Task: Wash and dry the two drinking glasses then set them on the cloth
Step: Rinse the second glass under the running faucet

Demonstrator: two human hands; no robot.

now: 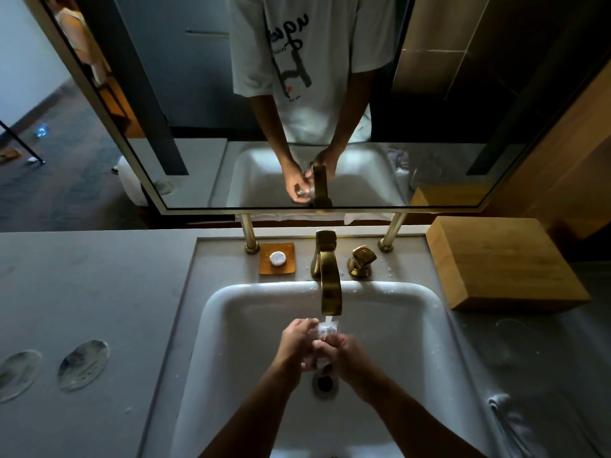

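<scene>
The glass [322, 330] is mostly hidden by both hands and the running water. The cloth [515, 421] at the right is dark and cut off by the edge. The second glass is too dim to find.

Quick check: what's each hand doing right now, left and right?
Left hand: fingers curled round the drinking glass, held under the running faucet.
Right hand: also gripping the same glass, over the sink.

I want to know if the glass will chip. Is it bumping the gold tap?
Apart. In the head view the glass, held by both hands over the sink, sits below the spout of the tap, with a short stream of water showing between them.
</scene>
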